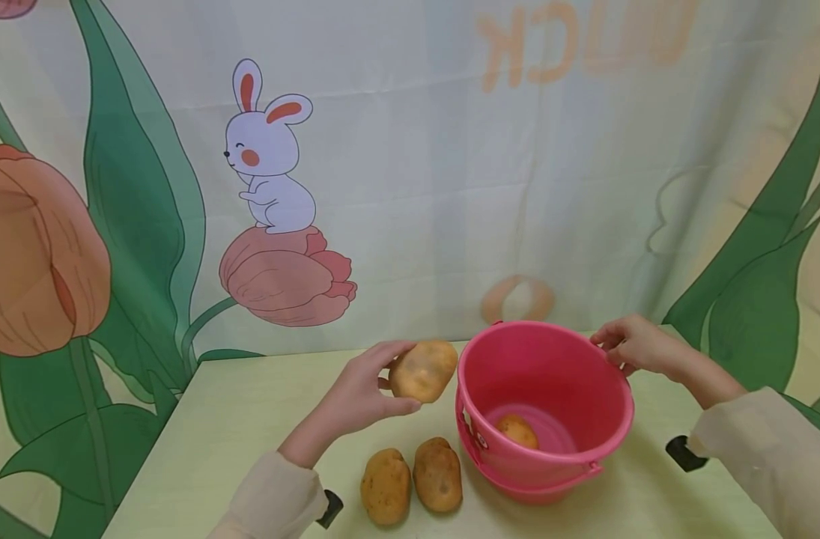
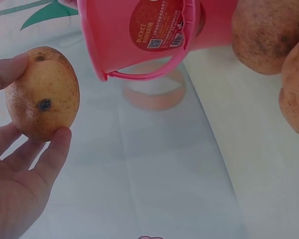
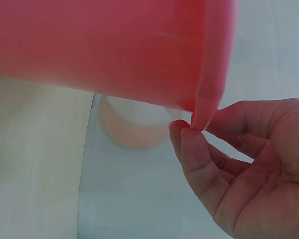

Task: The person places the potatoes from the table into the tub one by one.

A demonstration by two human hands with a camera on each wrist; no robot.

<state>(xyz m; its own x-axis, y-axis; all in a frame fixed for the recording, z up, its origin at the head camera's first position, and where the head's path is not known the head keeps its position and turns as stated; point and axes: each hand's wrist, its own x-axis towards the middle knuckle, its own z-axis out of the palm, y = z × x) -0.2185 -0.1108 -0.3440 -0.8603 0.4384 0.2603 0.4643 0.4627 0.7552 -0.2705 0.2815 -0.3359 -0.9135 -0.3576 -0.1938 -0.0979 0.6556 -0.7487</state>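
Yellow potato (image 1: pixel 423 370) in left hand (image 1: pixel 359 393), just beside pink bucket (image 1: pixel 612 389).

Bucket (image 1: pixel 585 442) mouth stands open; two loose potatoes (image 1: pixel 412 479) crowd its left.

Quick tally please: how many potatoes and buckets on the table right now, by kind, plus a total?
Brown-yellow potatoes: 4, namely one held in the left hand at, one inside the bucket, two lying on the table and
Pink plastic bucket: 1, its rim pinched by the right hand
Total: 5
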